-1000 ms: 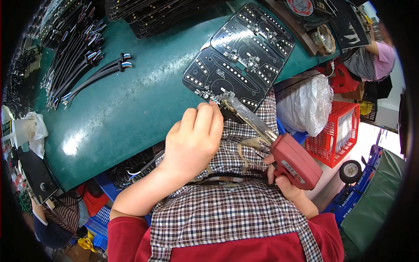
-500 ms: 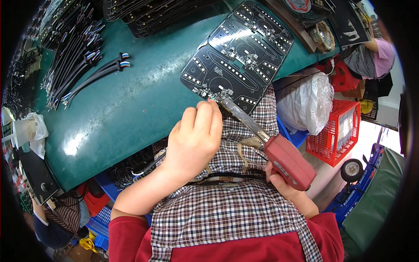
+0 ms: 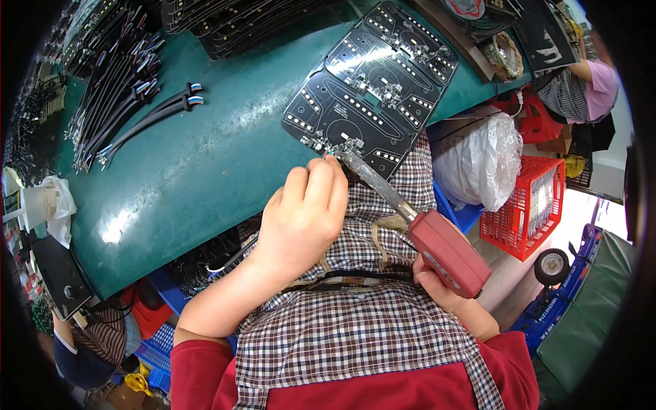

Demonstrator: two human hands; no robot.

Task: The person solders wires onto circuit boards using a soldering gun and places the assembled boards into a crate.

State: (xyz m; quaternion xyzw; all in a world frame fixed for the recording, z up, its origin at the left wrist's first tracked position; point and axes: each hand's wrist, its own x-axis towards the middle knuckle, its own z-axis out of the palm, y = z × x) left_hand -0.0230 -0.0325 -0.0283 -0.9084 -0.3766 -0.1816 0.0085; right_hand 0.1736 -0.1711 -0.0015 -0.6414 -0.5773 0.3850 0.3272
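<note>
My left hand (image 3: 307, 212) has its thumb and fingers pinched on thin coloured wires (image 3: 329, 153) at the near edge of a black circuit board (image 3: 328, 113). In my right hand (image 3: 437, 287) is a soldering gun (image 3: 451, 253) with a red body and a long metal barrel. Its tip reaches the same edge, right beside my left fingertips; whether it touches a wire or a pad is too small to tell. The board carries rows of white LEDs and joins more black panels (image 3: 383, 75) behind it. My right fingers are partly hidden behind the red body.
Black cables with coloured wire ends (image 3: 171, 106) lie on the green tabletop (image 3: 205, 178), with a larger bundle to the left. Stacked dark boards (image 3: 239, 24) stand at the back. To the right are a white plastic bag (image 3: 478, 160), a red crate (image 3: 523, 208) and a blue cart (image 3: 560, 301).
The soldering gun has shifted slightly to the left. The boards have moved a touch left, and my left hand is almost still.
</note>
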